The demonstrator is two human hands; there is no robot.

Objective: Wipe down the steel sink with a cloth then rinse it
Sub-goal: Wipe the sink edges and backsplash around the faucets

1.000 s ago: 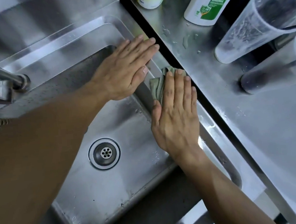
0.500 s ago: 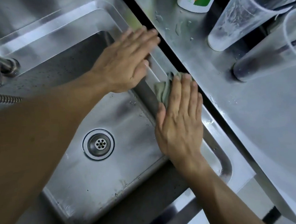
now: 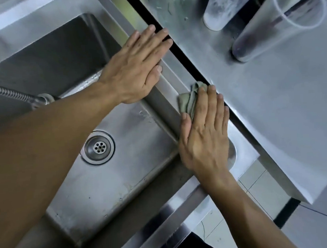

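Mostly hidden cloth [image 3: 187, 100] under flat right hand [image 3: 203, 138], left hand [image 3: 136, 68] flat on sink rim [image 3: 172, 77].

The cloth [image 3: 190, 99] is largely covered by the right hand [image 3: 205, 136]. Only a crumpled green edge is seen beyond the fingertips, so its full extent cannot be judged. The strip of the sink [image 3: 112, 184] rim beneath that hand is hidden. Contact between the left hand [image 3: 136, 66] and the rim under its palm cannot be confirmed.

The left side of the basin floor is masked by the left arm [image 3: 36, 150], which is cut off by the left edge. The hose [image 3: 9, 93] is cropped at the same edge, and its near end is lost behind that arm.

Two cups [image 3: 222, 7] [image 3: 279, 21] are cropped by the top edge. Any contents cannot be made out through their cloudy walls. The right arm [image 3: 250, 214] is cut off at the bottom edge.
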